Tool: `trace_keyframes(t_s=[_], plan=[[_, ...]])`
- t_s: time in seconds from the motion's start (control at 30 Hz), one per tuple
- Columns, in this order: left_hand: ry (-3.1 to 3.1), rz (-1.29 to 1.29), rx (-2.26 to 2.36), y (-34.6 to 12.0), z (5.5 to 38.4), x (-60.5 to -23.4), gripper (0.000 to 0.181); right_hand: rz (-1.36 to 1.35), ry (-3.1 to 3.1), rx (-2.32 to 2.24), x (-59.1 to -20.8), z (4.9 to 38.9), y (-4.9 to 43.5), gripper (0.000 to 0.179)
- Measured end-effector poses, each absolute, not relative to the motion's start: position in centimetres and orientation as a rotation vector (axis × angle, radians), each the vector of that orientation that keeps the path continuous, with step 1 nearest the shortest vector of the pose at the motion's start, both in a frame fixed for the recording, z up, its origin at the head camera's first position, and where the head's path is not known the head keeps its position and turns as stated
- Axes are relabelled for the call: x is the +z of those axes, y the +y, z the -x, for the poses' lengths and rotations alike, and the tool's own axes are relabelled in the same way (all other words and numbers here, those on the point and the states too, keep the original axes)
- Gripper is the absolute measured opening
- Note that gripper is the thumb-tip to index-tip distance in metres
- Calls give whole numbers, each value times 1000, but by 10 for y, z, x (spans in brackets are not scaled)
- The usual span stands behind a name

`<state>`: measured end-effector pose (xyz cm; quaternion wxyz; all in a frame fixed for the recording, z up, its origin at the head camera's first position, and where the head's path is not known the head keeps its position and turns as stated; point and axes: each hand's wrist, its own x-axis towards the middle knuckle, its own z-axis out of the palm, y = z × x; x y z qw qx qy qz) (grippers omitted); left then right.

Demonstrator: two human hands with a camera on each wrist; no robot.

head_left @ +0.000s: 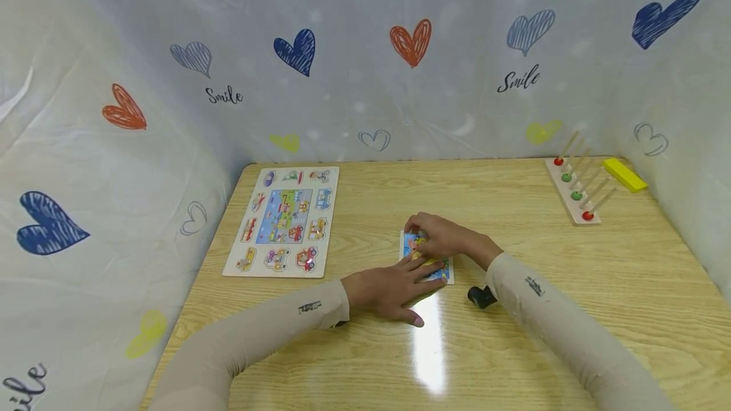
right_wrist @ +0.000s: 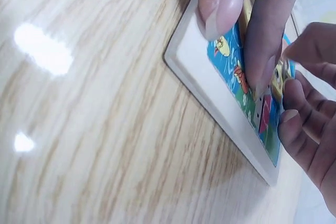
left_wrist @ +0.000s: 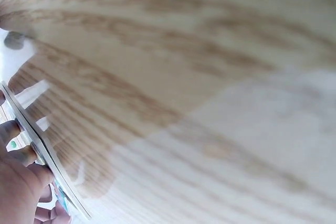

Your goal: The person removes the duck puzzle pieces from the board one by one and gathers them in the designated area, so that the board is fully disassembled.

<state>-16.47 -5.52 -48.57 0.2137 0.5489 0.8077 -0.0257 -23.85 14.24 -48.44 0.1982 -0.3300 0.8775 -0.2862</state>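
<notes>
A small picture puzzle board (head_left: 407, 245) with a white border lies on the table, partly covered by both hands. My left hand (head_left: 381, 290) rests flat across its near part, fingers spread and thumb out to the side on the table. Over the far side bends my right hand (head_left: 447, 236), its fingers curled. In the right wrist view, the thumb and fingers of the right hand (right_wrist: 315, 129) pinch at a small yellowish puzzle piece (right_wrist: 286, 72), largely hidden by the fingertips. Blue, green and pink printing shows on the board (right_wrist: 191, 51) between the fingers.
To the left lies a larger vehicle puzzle board (head_left: 331, 227). A pegboard (head_left: 573, 198) with upright sticks and red and green beads stands at the back right, beside a yellow block (head_left: 624, 174). Printed sheeting (head_left: 354, 100) rises behind the wooden table (head_left: 542, 360).
</notes>
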Motion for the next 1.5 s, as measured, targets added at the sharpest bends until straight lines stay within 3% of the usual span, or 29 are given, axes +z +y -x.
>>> trace_keyframes(t_s=[0.23, 0.53, 1.0, 1.2, 1.5], plan=[[2242, -1547, -87, -55, 164, -487, 86, 896, 2406, -893, -489, 244, 144, 32], [2249, -1541, -114, -54, 164, -492, 86, 863, 2389, -944, -490, 246, 145, 10], [2257, -1530, -134, -53, 162, -485, 84, 864, 2303, -1097, -474, 239, 153, 6], [2266, -1533, -135, -53, 162, -484, 84, 830, 2351, -1143, -470, 242, 168, 9], [2273, -1543, -166, -51, 162, -484, 84, 813, 2466, -1070, -472, 242, 193, 34]])
